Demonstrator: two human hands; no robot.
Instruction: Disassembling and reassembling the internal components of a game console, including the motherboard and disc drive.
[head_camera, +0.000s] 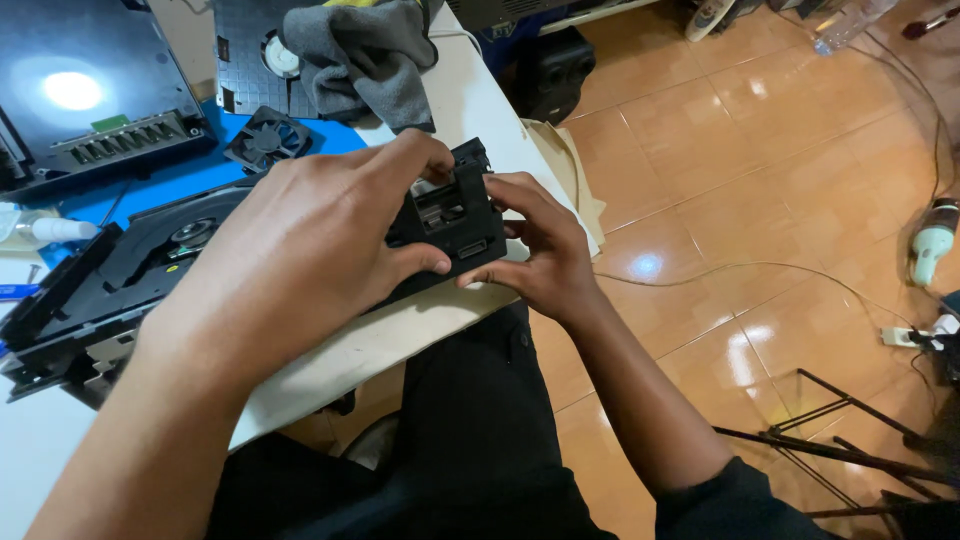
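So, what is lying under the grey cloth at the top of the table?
Under the grey cloth lies a black perforated panel with a round white part. The cloth hides the rest.

Person, head-camera view. Left hand (300, 250): bare, no glove, ring or watch visible; forearm bare along its whole visible length. Right hand (540, 255): bare, no ring or watch; forearm bare up to a dark sleeve (730, 495) near the elbow. Lap: black trousers (470, 420), plain matte fabric, no visible markings.
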